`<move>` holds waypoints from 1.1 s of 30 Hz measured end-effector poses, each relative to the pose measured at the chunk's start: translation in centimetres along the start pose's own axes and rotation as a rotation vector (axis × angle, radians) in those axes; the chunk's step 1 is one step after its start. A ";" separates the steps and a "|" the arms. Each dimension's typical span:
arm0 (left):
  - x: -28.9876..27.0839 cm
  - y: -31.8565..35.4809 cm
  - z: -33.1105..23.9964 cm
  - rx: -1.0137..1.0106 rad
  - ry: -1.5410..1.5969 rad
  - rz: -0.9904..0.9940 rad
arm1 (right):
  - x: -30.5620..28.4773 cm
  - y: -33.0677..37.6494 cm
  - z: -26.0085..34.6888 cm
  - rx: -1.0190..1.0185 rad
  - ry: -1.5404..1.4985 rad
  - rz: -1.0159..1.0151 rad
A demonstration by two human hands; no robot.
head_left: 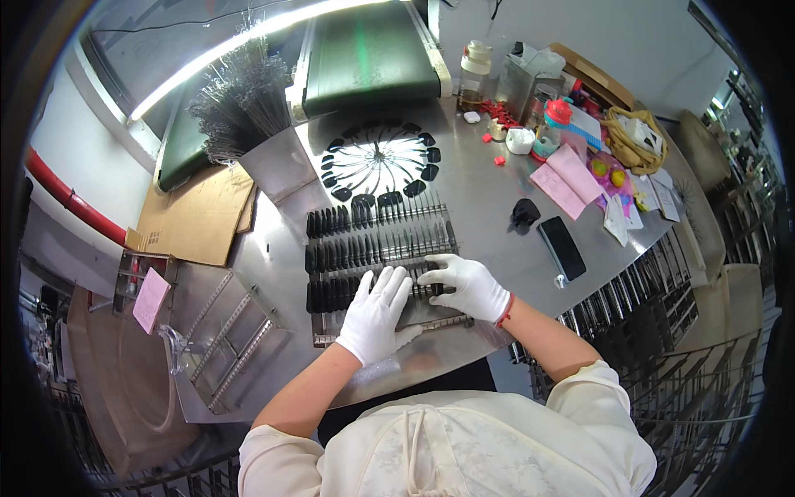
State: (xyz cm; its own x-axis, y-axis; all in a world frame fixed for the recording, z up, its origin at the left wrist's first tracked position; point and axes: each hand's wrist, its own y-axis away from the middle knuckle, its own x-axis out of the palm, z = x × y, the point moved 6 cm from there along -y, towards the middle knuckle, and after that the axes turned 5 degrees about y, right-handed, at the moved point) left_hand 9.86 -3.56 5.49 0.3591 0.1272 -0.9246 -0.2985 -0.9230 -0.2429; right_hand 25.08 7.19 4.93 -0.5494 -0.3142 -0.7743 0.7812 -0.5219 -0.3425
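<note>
A metal rack (451, 320) holds rows of upright black lens-shaped pieces (338, 258) in front of me. My left hand (374, 319), in a white glove, lies over the front row with its fingers stretched out. At the right end of that row, the curled fingers of my gloved right hand (470, 288) grip a black lens-shaped piece (436, 287), partly hidden by them. Thin metal prongs (424, 240) stick up from the rack's right side. Behind it, more black pieces on thin stems fan out in a ring (431, 155) on the bright tabletop.
An empty rack frame (222, 333) lies at the left, near cardboard (199, 211). A metal bin (280, 166) holds bundled wires. A green conveyor belt (368, 58) stands at the back. To the right are a phone (562, 248), a black object (523, 214), pink paper (567, 182) and bottles.
</note>
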 end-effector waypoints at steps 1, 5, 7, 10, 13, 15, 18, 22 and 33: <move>-0.1 -0.1 0.2 0.001 -0.009 0.000 | -0.1 0.3 -0.3 0.038 0.039 0.031; -0.7 -0.1 1.9 -0.084 -0.076 -0.002 | -0.4 1.3 -1.0 0.043 -0.006 -0.047; -1.3 0.4 2.0 -0.113 -0.068 -0.041 | -0.5 1.7 -0.9 0.029 0.007 -0.087; -2.1 1.5 2.4 -0.126 -0.045 -0.099 | -0.9 1.6 0.1 0.019 0.187 0.021; -2.5 3.0 3.6 -0.154 -0.065 -0.147 | -1.8 1.8 -0.3 0.003 0.260 0.042; -2.9 3.9 4.5 -0.165 -0.067 -0.195 | -2.8 2.7 -1.5 0.070 0.332 0.005; -3.5 4.4 5.0 -0.169 -0.082 -0.252 | -3.3 3.2 -1.3 0.068 0.401 -0.013; -3.1 0.8 2.1 -0.136 0.005 -0.132 | -3.1 2.6 0.9 0.024 0.465 0.026; 3.9 -6.7 -2.7 0.061 -0.210 0.128 | -0.9 8.3 -1.5 0.511 0.240 0.099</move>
State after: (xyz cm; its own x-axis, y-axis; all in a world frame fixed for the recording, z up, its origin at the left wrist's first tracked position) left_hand 15.60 2.11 4.31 0.1254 0.0893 -0.9881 -0.3851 -0.9135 -0.1315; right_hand 32.48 4.36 2.02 -0.3512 -0.2231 -0.9093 0.5499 -0.8352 -0.0075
